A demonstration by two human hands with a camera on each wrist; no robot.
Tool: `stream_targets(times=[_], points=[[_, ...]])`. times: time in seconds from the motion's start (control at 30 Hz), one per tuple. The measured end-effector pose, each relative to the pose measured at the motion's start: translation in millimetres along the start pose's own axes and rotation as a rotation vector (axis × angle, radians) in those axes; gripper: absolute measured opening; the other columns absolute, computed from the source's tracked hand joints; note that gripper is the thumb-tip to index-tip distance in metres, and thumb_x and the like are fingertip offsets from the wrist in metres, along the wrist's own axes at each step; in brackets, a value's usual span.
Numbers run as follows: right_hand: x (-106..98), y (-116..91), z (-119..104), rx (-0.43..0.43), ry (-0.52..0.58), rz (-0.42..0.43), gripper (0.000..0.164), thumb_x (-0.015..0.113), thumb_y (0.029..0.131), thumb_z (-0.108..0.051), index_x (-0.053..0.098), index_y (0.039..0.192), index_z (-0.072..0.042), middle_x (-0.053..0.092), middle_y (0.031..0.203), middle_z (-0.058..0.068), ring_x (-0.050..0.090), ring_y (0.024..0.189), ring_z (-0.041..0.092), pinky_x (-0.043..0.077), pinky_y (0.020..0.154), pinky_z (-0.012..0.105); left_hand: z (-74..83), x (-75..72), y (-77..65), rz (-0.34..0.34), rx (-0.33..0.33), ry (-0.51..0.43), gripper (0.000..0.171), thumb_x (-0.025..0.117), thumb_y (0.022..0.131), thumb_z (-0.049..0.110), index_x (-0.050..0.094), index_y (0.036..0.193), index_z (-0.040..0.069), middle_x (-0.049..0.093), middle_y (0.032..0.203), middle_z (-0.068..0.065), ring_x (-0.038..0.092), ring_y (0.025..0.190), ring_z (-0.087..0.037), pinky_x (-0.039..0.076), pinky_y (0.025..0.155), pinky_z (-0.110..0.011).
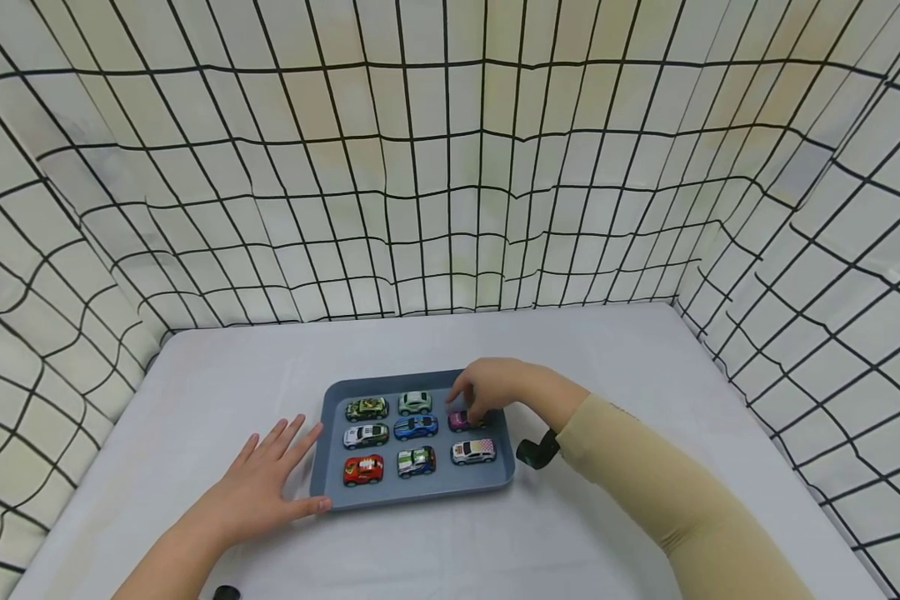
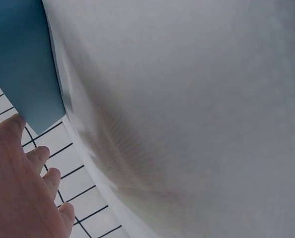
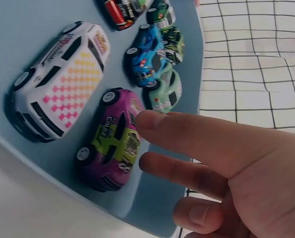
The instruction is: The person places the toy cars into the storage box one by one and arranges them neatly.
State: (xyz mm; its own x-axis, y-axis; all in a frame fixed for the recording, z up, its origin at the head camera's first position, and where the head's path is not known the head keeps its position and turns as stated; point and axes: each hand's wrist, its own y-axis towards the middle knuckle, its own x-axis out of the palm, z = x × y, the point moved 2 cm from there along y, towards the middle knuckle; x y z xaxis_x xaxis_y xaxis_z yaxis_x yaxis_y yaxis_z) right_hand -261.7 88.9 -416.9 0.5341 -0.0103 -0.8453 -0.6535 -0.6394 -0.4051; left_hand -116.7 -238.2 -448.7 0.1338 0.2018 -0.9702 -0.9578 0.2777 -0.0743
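Note:
A blue-grey tray (image 1: 444,483) holds several small toy cars in rows. My right hand (image 1: 495,385) hovers over a purple toy car (image 3: 112,144) at the tray's right side. In the right wrist view its thumb overlaps the car's edge and the fingers are loosely bent, with no grip on it visible; whether the thumb touches is unclear. Beside the purple car stand a white car with a pink and yellow checked roof (image 3: 75,82) and a pale green car (image 3: 166,91). Fingers spread, my left hand (image 1: 258,483) lies at the tray's left edge, its thumb by the front left corner.
The other cars include a blue one (image 1: 416,427), a red one (image 1: 363,470) and a camouflage one (image 1: 367,408). A white cloth (image 1: 607,358) covers the table. White walls with black netting (image 1: 435,167) enclose the back and sides. A black object (image 1: 537,451) is near the right wrist.

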Motion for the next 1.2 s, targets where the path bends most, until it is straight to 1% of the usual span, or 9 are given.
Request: stream_targets(times=[0.23, 0.33, 0.47, 0.6, 0.77, 0.87, 1.0, 1.2], points=[[-6, -5, 1, -0.016, 0.038, 0.016, 0.041, 0.077, 0.087, -0.023, 0.07, 0.126, -0.027, 0.067, 0.099, -0.008, 0.059, 0.088, 0.009, 0.052, 0.079, 0.03, -1.3, 1.1, 0.5, 0.005, 0.001, 0.007, 0.111, 0.06, 0.071, 0.083, 0.036, 0.155, 0.015, 0.027, 0.159, -0.021, 0.021, 0.145, -0.045, 0.014, 0.113, -0.069], [-8, -9, 2, -0.037, 0.03, 0.033, 0.041, 0.078, 0.087, -0.025, 0.07, 0.127, -0.026, 0.067, 0.096, -0.011, 0.059, 0.093, 0.01, 0.052, 0.082, 0.03, -1.4, 1.1, 0.5, 0.005, 0.004, 0.009, 0.111, 0.06, 0.071, 0.083, 0.036, 0.155, 0.014, 0.027, 0.159, -0.021, 0.021, 0.145, -0.045, 0.014, 0.113, -0.069], [-11, -16, 4, -0.059, 0.022, 0.06, 0.04, 0.077, 0.087, -0.027, 0.07, 0.127, -0.025, 0.067, 0.096, -0.011, 0.059, 0.099, 0.011, 0.051, 0.086, 0.032, -1.7, 1.9, 1.0, 0.005, 0.0, 0.015, 0.112, 0.06, 0.071, 0.084, 0.036, 0.155, 0.015, 0.027, 0.159, -0.021, 0.022, 0.145, -0.046, 0.014, 0.113, -0.07], [-13, -25, 10, -0.059, 0.033, 0.083, 0.04, 0.078, 0.087, -0.026, 0.07, 0.126, -0.025, 0.067, 0.098, -0.009, 0.058, 0.099, 0.012, 0.051, 0.087, 0.033, -1.7, 1.9, 0.9, 0.004, 0.0, 0.015, 0.112, 0.06, 0.07, 0.084, 0.036, 0.155, 0.015, 0.027, 0.159, -0.021, 0.021, 0.145, -0.046, 0.014, 0.113, -0.07], [-15, -40, 23, -0.059, 0.074, 0.107, 0.039, 0.078, 0.087, -0.023, 0.071, 0.125, -0.022, 0.067, 0.1, -0.006, 0.06, 0.103, 0.019, 0.053, 0.086, 0.034, -1.2, 0.7, 0.5, 0.006, 0.009, 0.008, 0.11, 0.061, 0.071, 0.082, 0.036, 0.155, 0.014, 0.027, 0.159, -0.021, 0.021, 0.145, -0.046, 0.014, 0.113, -0.07], [-15, -50, 33, -0.031, 0.094, 0.113, 0.039, 0.079, 0.086, -0.022, 0.072, 0.124, -0.022, 0.067, 0.102, -0.004, 0.06, 0.101, 0.021, 0.053, 0.083, 0.032, -1.0, 0.4, 0.3, 0.005, 0.011, 0.008, 0.11, 0.061, 0.072, 0.082, 0.036, 0.155, 0.015, 0.027, 0.159, -0.021, 0.022, 0.145, -0.046, 0.014, 0.113, -0.069], [-14, -64, 49, 0.027, 0.1, 0.121, 0.039, 0.08, 0.085, -0.025, 0.072, 0.124, -0.025, 0.067, 0.104, -0.004, 0.059, 0.096, 0.018, 0.053, 0.078, 0.031, -1.6, -0.4, -0.7, 0.007, 0.016, -0.008, 0.109, 0.061, 0.072, 0.082, 0.035, 0.155, 0.015, 0.027, 0.159, -0.021, 0.021, 0.145, -0.045, 0.014, 0.114, -0.068], [-8, -88, 76, 0.052, 0.13, 0.119, 0.039, 0.08, 0.085, -0.023, 0.072, 0.123, -0.025, 0.068, 0.107, 0.001, 0.059, 0.093, 0.018, 0.053, 0.079, 0.032, -2.4, -1.0, -1.6, 0.006, 0.022, -0.025, 0.108, 0.06, 0.073, 0.082, 0.034, 0.156, 0.017, 0.026, 0.16, -0.02, 0.02, 0.146, -0.044, 0.013, 0.114, -0.067]])
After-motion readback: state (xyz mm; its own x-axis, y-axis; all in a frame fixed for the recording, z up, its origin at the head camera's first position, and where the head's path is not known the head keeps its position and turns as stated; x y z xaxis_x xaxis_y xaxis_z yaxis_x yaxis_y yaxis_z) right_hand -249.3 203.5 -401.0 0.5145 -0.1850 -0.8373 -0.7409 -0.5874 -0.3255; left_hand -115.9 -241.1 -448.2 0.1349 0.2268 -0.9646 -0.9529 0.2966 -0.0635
